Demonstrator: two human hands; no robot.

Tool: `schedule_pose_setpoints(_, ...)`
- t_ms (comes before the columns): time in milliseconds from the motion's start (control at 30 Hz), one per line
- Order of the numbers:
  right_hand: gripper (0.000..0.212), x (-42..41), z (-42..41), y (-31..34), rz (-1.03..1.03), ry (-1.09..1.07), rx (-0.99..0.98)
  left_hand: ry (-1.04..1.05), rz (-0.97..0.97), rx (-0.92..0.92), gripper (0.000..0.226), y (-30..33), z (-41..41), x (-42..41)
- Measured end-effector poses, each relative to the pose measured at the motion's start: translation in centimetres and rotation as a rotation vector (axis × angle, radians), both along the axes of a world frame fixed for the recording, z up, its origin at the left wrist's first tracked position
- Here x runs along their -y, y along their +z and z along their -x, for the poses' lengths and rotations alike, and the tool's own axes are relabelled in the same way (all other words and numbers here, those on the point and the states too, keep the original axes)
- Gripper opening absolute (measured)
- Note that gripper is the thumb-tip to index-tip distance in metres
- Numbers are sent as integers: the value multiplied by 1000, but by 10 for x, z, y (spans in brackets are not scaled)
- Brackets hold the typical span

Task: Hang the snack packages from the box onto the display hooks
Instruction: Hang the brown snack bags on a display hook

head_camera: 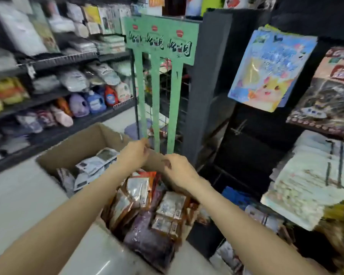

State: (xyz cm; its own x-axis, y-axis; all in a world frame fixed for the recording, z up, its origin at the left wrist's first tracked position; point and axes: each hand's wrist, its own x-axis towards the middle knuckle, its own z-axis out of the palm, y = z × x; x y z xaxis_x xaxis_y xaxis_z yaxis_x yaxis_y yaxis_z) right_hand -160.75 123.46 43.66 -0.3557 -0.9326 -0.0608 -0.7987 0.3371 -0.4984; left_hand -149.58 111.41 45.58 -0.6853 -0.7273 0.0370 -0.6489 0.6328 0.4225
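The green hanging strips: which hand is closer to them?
Left. The left hand reaches the bottom tip of the green strips; the right hand sits lower, just below them.

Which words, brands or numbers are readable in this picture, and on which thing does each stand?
None reads with certainty.
Green hanging strips: black brush characters and a red logo, blurred.
Blue hanging bag: print blurred.
Packages in the box: labels too small.
Shelf bottles: labels blurred.

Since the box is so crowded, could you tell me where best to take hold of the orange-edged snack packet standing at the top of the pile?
Probably pinch the orange-edged packet by its upper edge, coming from above: it stands highest in the box, with neighbours pressed against its sides.
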Motion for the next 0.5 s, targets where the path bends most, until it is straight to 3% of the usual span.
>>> schedule_pose_setpoints(100,50,33,-23,-43,-125,0,73,3,-112,200,30,-45,-34,35)
schedule_pose_setpoints(267,70,69,-45,-91,-309,-58,213,-19,-283,466,86,-111,-69,72)
schedule_pose_setpoints(400,58,81,-52,-103,-302,-195,101,-103,-361,505,97,-132,-80,89)
schedule_pose_setpoints(500,53,80,-62,-108,-266,-297,129,-121,-388,517,100,-134,-77,97)
